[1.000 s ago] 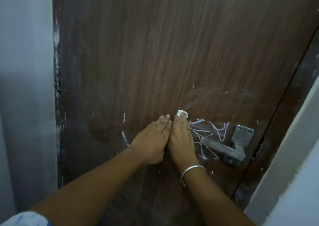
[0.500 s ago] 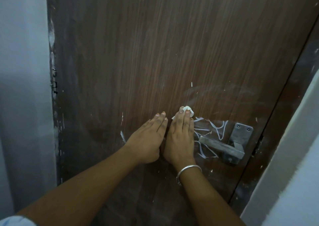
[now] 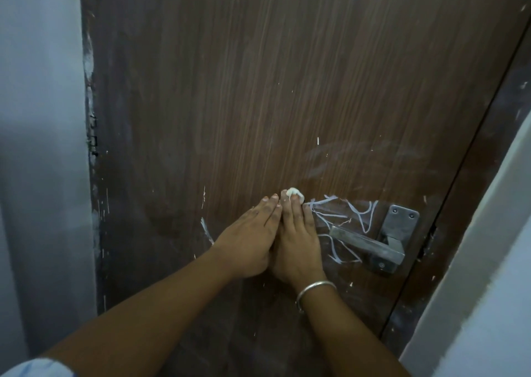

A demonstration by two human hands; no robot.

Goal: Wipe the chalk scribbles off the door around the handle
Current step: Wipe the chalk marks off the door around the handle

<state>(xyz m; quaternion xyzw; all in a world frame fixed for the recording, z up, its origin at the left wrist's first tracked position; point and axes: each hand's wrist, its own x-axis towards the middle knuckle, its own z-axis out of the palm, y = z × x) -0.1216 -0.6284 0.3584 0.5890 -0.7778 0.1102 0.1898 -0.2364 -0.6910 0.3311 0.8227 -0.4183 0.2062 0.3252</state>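
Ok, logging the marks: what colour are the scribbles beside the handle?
White chalk scribbles, head view.

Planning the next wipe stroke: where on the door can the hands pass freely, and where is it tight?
Bare wood on the door above both hands, and left of the left hand bar one chalk streak. Tight on the right: the right hand, pressing a white wad, borders the chalk scribbles, and the handle crosses them.

The door [image 3: 258, 89] is dark brown wood grain, faintly smeared above the handle; white chalk scribbles [image 3: 359, 215] loop and cross just left of the grey metal lever handle [image 3: 365, 243] near the door's right edge; a small white wad [image 3: 294, 193] lies pressed to the door at the scribbles' left end.
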